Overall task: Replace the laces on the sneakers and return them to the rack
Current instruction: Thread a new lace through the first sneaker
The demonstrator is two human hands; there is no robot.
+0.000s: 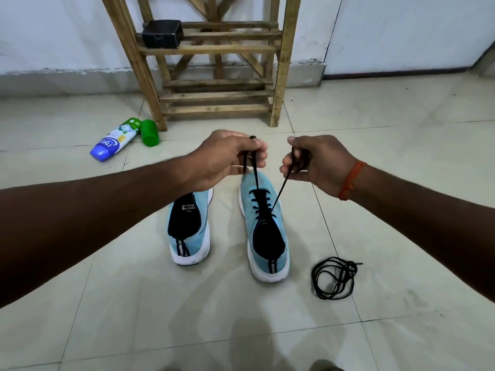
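Observation:
Two light blue sneakers with white soles stand on the tiled floor, heels toward me. The right sneaker [263,228] carries a black lace [263,202] threaded through its eyelets. My left hand [225,159] grips one end of that lace and my right hand [316,162] grips the other, both ends pulled taut above the toe. The left sneaker [188,228] has its front hidden behind my left hand, so I cannot tell whether it is laced. A loose black lace [334,279] lies coiled on the floor to the right of the right sneaker.
A wooden shoe rack [214,49] stands against the white wall straight ahead, with a black box [162,33] on an upper slat. A spray can [115,140] and its green cap [149,132] lie on the floor by the rack's left leg.

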